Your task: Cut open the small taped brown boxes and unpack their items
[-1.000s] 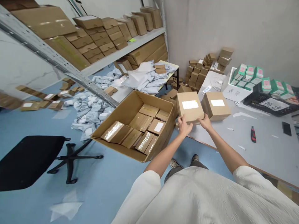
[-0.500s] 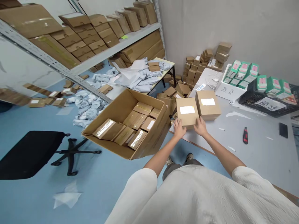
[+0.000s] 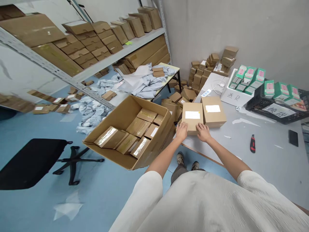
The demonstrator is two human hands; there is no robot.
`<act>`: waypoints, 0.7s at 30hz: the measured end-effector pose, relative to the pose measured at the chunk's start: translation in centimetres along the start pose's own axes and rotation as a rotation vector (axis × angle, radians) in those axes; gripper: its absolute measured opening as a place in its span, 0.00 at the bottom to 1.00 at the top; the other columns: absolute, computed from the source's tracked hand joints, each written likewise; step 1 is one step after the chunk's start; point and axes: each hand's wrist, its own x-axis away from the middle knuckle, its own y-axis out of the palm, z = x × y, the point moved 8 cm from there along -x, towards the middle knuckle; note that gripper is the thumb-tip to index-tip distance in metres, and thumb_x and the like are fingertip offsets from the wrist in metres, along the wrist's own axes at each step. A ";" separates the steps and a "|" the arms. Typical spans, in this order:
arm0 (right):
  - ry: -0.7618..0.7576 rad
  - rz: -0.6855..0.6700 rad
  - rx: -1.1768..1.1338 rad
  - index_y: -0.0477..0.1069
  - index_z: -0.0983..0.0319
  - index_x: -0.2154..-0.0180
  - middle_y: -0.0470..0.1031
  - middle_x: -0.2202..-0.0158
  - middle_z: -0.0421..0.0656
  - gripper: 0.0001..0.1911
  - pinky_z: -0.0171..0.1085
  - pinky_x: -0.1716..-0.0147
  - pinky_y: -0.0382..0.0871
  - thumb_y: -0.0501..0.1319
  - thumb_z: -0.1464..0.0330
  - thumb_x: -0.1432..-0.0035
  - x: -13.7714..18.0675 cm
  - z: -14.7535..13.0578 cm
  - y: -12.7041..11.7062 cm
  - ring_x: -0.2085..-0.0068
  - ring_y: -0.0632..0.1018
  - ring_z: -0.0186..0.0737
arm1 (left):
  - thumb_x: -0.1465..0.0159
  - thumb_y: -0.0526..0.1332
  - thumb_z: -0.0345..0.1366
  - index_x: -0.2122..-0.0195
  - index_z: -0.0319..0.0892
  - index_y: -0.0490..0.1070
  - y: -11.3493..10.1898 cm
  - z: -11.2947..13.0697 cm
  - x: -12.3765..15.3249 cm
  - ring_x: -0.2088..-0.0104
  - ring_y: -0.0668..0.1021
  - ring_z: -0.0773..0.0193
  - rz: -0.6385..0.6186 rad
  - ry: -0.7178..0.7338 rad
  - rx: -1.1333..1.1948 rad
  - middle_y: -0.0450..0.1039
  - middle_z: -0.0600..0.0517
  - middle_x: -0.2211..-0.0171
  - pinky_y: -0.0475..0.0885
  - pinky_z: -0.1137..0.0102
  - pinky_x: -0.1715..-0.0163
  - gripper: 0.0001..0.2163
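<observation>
A closed cardboard box [image 3: 192,124] with a white label lies at the near left corner of the grey table. My left hand [image 3: 181,131] grips its near left corner, and my right hand [image 3: 203,132] is on its near right corner, fingers bent over the top edge. Both thumbs and the box's underside are hard to see. Touching or nearly touching its right side is a second labelled cardboard box [image 3: 214,117]. Left of the table stands a large open carton [image 3: 154,154], holding several taped smaller boxes [image 3: 137,125].
On the table [image 3: 265,167] lie a red-black utility knife [image 3: 252,144], a phone [image 3: 293,138] and paper scraps. A white bin [image 3: 234,96] and black crate [image 3: 277,111] hold green boxes. Boxes pile up behind. A black chair [image 3: 36,161] and shelving [image 3: 91,69] stand left.
The labelled box has turned slightly and sits squarer beside its neighbour. My hands have shifted a little left along its near edge. The whole view has tilted slightly.
</observation>
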 end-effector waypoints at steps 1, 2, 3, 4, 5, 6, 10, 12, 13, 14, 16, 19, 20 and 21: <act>0.006 -0.002 0.001 0.57 0.59 0.23 0.50 0.19 0.55 0.39 0.62 0.27 0.48 0.58 0.69 0.34 -0.1 0.1 -0.1 0.21 0.53 0.58 | 0.33 0.62 0.33 0.31 0.46 0.70 -0.2 0.0 -0.4 0.22 0.58 0.41 -0.004 0.013 0.008 0.62 0.37 0.25 0.42 0.41 0.22 0.27; 0.015 -0.006 0.001 0.57 0.59 0.23 0.50 0.18 0.55 0.40 0.62 0.27 0.49 0.58 0.69 0.34 -0.3 0.2 -0.1 0.21 0.53 0.58 | 0.33 0.63 0.34 0.32 0.46 0.71 -0.4 0.0 -0.9 0.22 0.58 0.41 -0.007 0.024 0.018 0.63 0.38 0.25 0.42 0.42 0.22 0.27; 0.027 -0.011 -0.001 0.56 0.58 0.23 0.49 0.18 0.55 0.40 0.62 0.27 0.50 0.59 0.69 0.34 -0.5 0.3 -0.1 0.21 0.53 0.58 | 0.33 0.63 0.34 0.32 0.47 0.71 -0.6 0.0 -1.3 0.22 0.58 0.41 -0.011 0.034 0.027 0.63 0.38 0.26 0.42 0.42 0.22 0.26; 0.041 -0.018 -0.002 0.55 0.58 0.22 0.49 0.18 0.55 0.41 0.61 0.28 0.51 0.59 0.69 0.34 -0.8 0.4 -0.1 0.21 0.53 0.58 | 0.33 0.63 0.34 0.32 0.47 0.71 -0.7 0.1 -1.8 0.22 0.58 0.41 -0.017 0.043 0.033 0.63 0.38 0.26 0.42 0.42 0.22 0.26; 0.055 -0.024 -0.002 0.54 0.58 0.22 0.48 0.18 0.55 0.41 0.61 0.28 0.52 0.59 0.68 0.34 -1.0 0.6 -0.1 0.21 0.52 0.58 | 0.33 0.63 0.34 0.32 0.47 0.71 -0.7 0.1 -2.3 0.22 0.58 0.41 -0.027 0.054 0.034 0.63 0.38 0.26 0.42 0.42 0.22 0.26; 0.070 -0.026 -0.001 0.54 0.58 0.22 0.48 0.18 0.55 0.42 0.61 0.29 0.53 0.60 0.68 0.34 -1.3 0.7 -0.2 0.21 0.52 0.58 | 0.33 0.63 0.34 0.32 0.47 0.71 -0.7 0.1 -2.8 0.22 0.58 0.41 -0.040 0.065 0.031 0.63 0.38 0.26 0.43 0.42 0.22 0.27; 0.120 -0.012 0.016 0.54 0.57 0.22 0.49 0.19 0.56 0.43 0.59 0.30 0.55 0.62 0.67 0.35 -2.1 1.2 -0.7 0.21 0.53 0.59 | 0.35 0.62 0.32 0.31 0.47 0.70 -0.5 0.1 -5.1 0.21 0.58 0.42 -0.075 0.127 0.029 0.64 0.38 0.25 0.45 0.41 0.22 0.30; 0.151 -0.008 0.021 0.55 0.58 0.22 0.50 0.19 0.57 0.43 0.59 0.31 0.56 0.62 0.66 0.36 -2.4 1.3 -1.0 0.22 0.54 0.59 | 0.36 0.62 0.32 0.30 0.47 0.70 -0.5 0.1 -6.3 0.21 0.57 0.42 -0.091 0.157 0.036 0.64 0.38 0.25 0.45 0.42 0.22 0.31; 0.167 -0.004 0.020 0.55 0.59 0.22 0.50 0.19 0.57 0.43 0.59 0.31 0.56 0.62 0.66 0.36 -2.5 1.4 -1.2 0.22 0.54 0.59 | 0.36 0.62 0.31 0.30 0.47 0.70 -0.5 0.0 -6.8 0.21 0.57 0.43 -0.104 0.169 0.034 0.64 0.38 0.25 0.46 0.42 0.22 0.31; 0.182 0.001 0.018 0.55 0.59 0.22 0.50 0.19 0.57 0.43 0.59 0.31 0.56 0.62 0.66 0.36 -2.6 1.4 -1.3 0.22 0.54 0.60 | 0.36 0.62 0.31 0.31 0.46 0.70 -0.5 0.0 -7.4 0.21 0.57 0.43 -0.119 0.180 0.029 0.63 0.39 0.25 0.46 0.43 0.22 0.31; 0.210 0.015 0.008 0.55 0.59 0.22 0.51 0.19 0.57 0.44 0.59 0.31 0.56 0.62 0.65 0.36 -2.8 1.3 -1.5 0.22 0.55 0.60 | 0.36 0.62 0.31 0.31 0.46 0.71 -0.5 -0.1 -8.4 0.21 0.57 0.43 -0.148 0.204 0.026 0.62 0.39 0.24 0.46 0.44 0.22 0.30; 0.251 0.036 -0.011 0.54 0.58 0.22 0.51 0.19 0.57 0.44 0.59 0.31 0.56 0.63 0.65 0.36 -3.2 1.4 -1.6 0.22 0.55 0.61 | 0.37 0.64 0.32 0.32 0.46 0.71 -0.6 0.0 -9.7 0.21 0.57 0.43 -0.173 0.240 0.045 0.63 0.38 0.25 0.46 0.44 0.22 0.30; 0.265 0.038 -0.017 0.54 0.58 0.22 0.50 0.19 0.57 0.44 0.59 0.31 0.55 0.63 0.65 0.36 -3.3 1.4 -1.6 0.22 0.54 0.61 | 0.37 0.64 0.33 0.31 0.46 0.71 -0.7 0.1 -10.1 0.21 0.58 0.42 -0.177 0.251 0.048 0.63 0.38 0.25 0.46 0.44 0.22 0.30; 0.278 0.039 -0.022 0.53 0.58 0.22 0.50 0.19 0.57 0.45 0.59 0.30 0.55 0.63 0.65 0.36 -3.4 1.5 -1.5 0.22 0.54 0.60 | 0.37 0.64 0.33 0.31 0.46 0.71 -0.7 0.2 -10.5 0.21 0.58 0.42 -0.182 0.260 0.048 0.63 0.37 0.25 0.46 0.44 0.22 0.30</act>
